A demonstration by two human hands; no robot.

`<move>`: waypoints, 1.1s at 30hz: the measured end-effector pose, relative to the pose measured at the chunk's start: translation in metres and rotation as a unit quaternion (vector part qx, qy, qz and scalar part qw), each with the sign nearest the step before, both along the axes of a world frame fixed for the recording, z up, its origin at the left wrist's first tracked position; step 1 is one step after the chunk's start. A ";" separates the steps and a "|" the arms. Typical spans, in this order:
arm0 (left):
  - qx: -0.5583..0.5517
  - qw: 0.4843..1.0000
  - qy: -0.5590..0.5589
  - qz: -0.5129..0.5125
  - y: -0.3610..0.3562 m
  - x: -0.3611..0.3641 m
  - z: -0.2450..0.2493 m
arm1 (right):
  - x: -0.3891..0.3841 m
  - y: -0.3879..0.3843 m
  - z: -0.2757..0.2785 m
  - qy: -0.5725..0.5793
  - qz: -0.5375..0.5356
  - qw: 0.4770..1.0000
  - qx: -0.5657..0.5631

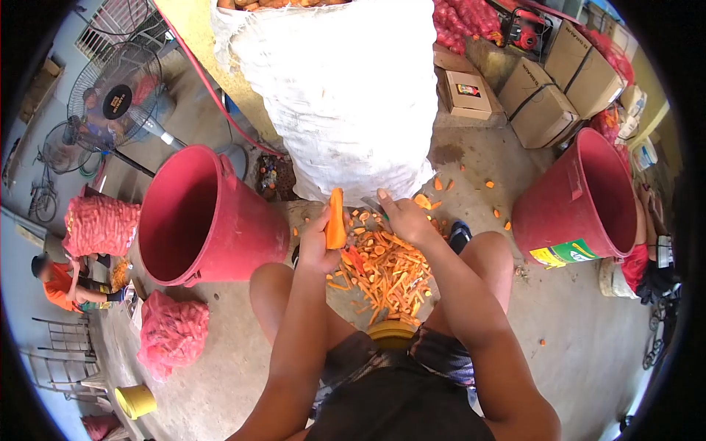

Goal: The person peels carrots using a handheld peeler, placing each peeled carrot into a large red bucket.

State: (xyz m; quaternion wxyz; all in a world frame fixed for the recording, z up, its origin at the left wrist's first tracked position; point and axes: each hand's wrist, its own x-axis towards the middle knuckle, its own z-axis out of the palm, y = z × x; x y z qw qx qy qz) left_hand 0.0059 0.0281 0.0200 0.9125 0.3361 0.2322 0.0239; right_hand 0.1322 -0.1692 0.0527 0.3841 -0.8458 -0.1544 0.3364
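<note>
An orange carrot [336, 220] stands upright in my left hand [316, 239], whose fingers are wrapped round its lower part. My right hand [407, 219], just to the right, is closed round a knife [373, 206], its blade pointing left toward the carrot. Below both hands, a pile of orange peelings and cut pieces [390, 275] lies on the floor between my legs. Directly in front stands a large white sack [338, 95], with carrots [283, 3] showing at its top.
Red bins stand at left [257, 228] and right [540, 209]. A fan [116, 101] is at upper left, near mesh sacks [173, 334]. Cardboard boxes [537, 103] stand at upper right. Another person [62, 283] sits at far left. A yellow bucket [136, 401] is at lower left.
</note>
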 end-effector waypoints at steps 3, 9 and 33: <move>-0.020 1.000 -0.020 0.008 -0.003 -0.001 0.003 | -0.007 0.000 -0.006 -0.002 -0.001 0.996 0.092; -0.086 0.985 -0.146 0.037 0.004 -0.003 0.008 | -0.033 0.003 -0.014 -0.089 0.029 0.991 0.099; 0.046 0.999 0.018 0.012 -0.027 0.006 0.004 | -0.003 -0.010 0.013 -0.098 0.122 0.970 0.185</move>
